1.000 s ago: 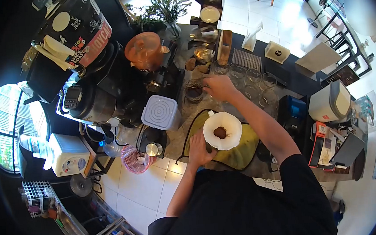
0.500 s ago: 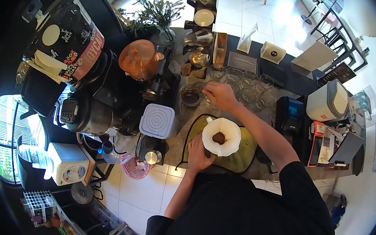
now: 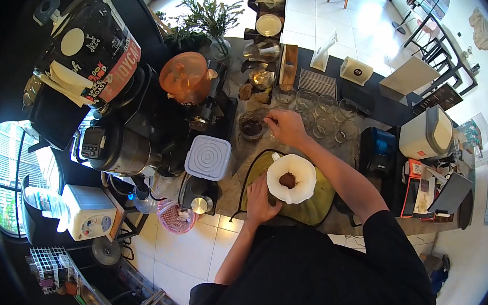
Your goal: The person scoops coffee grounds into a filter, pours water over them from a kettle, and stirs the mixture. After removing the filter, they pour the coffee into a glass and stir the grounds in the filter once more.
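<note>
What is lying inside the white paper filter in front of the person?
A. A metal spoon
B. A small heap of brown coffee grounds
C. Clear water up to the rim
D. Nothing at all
B: a small brown heap of coffee grounds sits in the middle of the white paper filter, with the left hand at its side and the right hand reaching beyond it.

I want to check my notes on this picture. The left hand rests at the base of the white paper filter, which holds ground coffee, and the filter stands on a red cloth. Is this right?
Not quite: the cloth is yellow-green, not red, as the head view shows. The rest holds: the left hand rests at the base of the white paper filter, which holds ground coffee.
</note>
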Action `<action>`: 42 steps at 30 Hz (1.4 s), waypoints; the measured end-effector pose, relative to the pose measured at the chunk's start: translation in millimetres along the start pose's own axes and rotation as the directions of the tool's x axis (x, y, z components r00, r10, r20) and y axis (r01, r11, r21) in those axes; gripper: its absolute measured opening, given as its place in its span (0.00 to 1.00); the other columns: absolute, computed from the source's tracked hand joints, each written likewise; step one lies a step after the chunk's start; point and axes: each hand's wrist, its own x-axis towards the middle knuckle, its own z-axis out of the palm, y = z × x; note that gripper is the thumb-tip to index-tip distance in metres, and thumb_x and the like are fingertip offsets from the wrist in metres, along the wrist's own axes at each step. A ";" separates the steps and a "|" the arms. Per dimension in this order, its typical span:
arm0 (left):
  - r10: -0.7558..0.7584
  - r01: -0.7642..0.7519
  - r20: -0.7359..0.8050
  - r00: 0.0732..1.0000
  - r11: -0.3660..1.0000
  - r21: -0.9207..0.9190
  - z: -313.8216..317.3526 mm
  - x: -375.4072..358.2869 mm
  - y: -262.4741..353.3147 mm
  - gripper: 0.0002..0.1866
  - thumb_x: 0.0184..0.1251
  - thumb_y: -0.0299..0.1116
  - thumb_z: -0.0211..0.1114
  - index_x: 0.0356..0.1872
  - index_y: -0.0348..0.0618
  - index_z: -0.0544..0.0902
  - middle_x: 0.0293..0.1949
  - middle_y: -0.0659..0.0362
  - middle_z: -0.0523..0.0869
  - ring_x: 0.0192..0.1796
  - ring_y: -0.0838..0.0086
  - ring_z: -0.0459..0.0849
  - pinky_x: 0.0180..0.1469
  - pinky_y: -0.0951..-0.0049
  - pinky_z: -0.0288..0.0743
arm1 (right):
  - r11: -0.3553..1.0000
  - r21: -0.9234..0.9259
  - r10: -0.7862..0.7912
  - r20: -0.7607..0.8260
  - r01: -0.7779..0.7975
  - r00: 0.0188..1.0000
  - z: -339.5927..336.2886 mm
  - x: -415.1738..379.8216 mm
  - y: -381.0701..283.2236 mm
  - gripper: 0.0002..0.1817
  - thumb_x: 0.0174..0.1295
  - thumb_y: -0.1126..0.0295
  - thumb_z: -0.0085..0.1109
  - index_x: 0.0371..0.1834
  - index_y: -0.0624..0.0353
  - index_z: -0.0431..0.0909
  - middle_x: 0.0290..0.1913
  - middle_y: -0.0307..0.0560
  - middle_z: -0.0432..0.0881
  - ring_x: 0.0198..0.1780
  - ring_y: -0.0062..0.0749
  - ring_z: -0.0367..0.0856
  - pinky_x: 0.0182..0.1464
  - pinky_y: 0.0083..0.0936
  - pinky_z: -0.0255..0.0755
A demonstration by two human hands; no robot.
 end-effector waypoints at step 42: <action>0.095 -0.094 -0.042 0.995 0.995 0.041 9.6 -1.7 -13.5 0.46 0.48 0.38 0.75 0.71 0.34 0.67 0.67 0.41 0.74 0.72 0.47 0.69 0.71 0.50 0.61 | 1.000 0.021 -0.005 -0.164 0.009 0.986 -113.3 -169.0 -68.5 0.05 0.62 0.70 0.70 0.33 0.57 0.84 0.29 0.40 0.84 0.30 0.31 0.78 0.47 0.29 0.62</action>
